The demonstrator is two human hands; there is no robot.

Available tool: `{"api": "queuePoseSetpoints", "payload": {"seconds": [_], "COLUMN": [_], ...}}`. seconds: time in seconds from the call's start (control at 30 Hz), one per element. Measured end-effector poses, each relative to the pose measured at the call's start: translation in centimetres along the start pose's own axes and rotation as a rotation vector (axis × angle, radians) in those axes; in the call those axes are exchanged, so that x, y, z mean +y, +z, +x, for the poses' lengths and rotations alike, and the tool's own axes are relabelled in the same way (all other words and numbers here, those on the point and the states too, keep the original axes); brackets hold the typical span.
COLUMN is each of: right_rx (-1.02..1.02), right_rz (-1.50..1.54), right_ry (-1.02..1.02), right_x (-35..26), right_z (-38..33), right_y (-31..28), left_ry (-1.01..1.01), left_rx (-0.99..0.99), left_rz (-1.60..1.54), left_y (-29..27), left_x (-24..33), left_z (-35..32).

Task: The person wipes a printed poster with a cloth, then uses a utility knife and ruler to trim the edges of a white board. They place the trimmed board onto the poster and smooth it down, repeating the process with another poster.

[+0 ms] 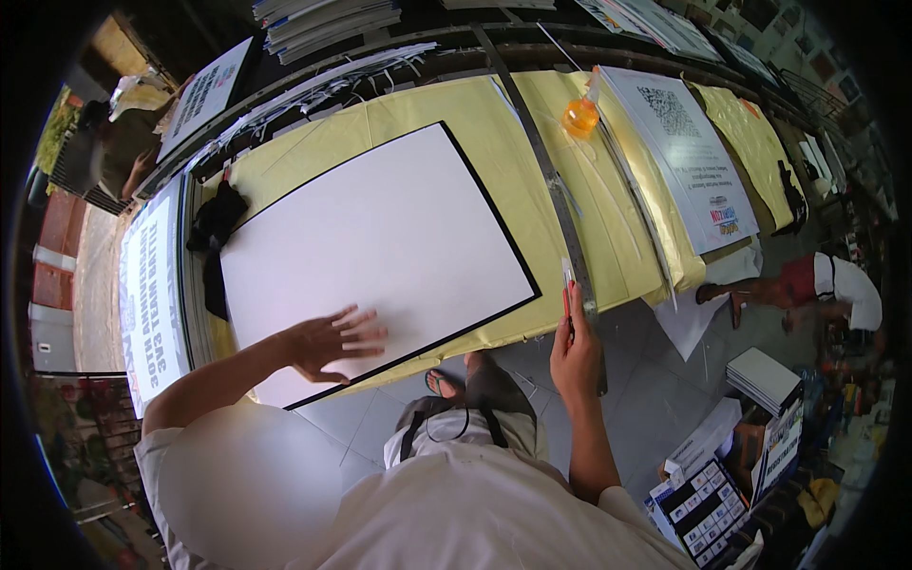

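My left hand (328,348) was empty, its fingers spread wide and a little blurred over the near part of a large white board (380,218); I could not tell whether the fingertips pressed on it or hung just above. The board lay flat and slantwise on the yellow-covered tabletop (394,112) in front of me, its dark edging showing along the far, right and near sides, with its near left corner reaching out past the tabletop's edge. My right hand (576,363) was closed around a slim red cutter (567,299), holding it upright with the pale tip away from me, to the right of the board and well apart from it. Just beside the cutter was the near end of a long dark bar (543,166), which ran across the yellow covering. Beyond the bar stood a spray bottle (580,118) of orange liquid, and to its right lay a printed panel (679,142) with a square code. A bunched black cloth (219,217) sat at the board's left edge. Further right, a co-worker (826,290) in red and white reached a hand toward a white sheet (692,318) hanging by the tabletop.
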State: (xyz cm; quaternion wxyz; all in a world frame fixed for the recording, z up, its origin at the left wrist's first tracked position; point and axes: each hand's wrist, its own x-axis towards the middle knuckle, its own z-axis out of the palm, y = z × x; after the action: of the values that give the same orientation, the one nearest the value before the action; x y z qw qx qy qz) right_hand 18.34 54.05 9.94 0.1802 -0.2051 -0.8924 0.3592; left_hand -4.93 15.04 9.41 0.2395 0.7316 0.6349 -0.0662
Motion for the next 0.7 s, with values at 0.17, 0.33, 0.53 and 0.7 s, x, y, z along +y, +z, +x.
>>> {"api": "queuePoseSetpoints", "payload": {"seconds": [0.17, 0.33, 0.53, 0.7], "right_rx": [-0.066, -0.152, -0.134, -0.209], "right_rz": [-0.078, 0.004, -0.099, -0.136], "right_ry": [0.115, 0.000, -0.041, -0.031], "right_x": [1.0, 0.7, 0.5, -0.1], "right_z": [2.9, 7.9, 15.6, 23.5], "right_y": [0.5, 2.9, 8.2, 12.3], "left_ry": [-0.800, -1.133, -0.906, -0.857], "left_rx": [0.696, 0.740, 0.679, 0.663], "left_rz": [0.042, -0.114, -0.045, -0.047], "left_y": [-2.4, -5.0, -7.0, -7.5], "left_x": [-4.7, -10.6, -12.2, -11.9], "left_z": [7.6, 18.8, 21.7, 21.7]}}
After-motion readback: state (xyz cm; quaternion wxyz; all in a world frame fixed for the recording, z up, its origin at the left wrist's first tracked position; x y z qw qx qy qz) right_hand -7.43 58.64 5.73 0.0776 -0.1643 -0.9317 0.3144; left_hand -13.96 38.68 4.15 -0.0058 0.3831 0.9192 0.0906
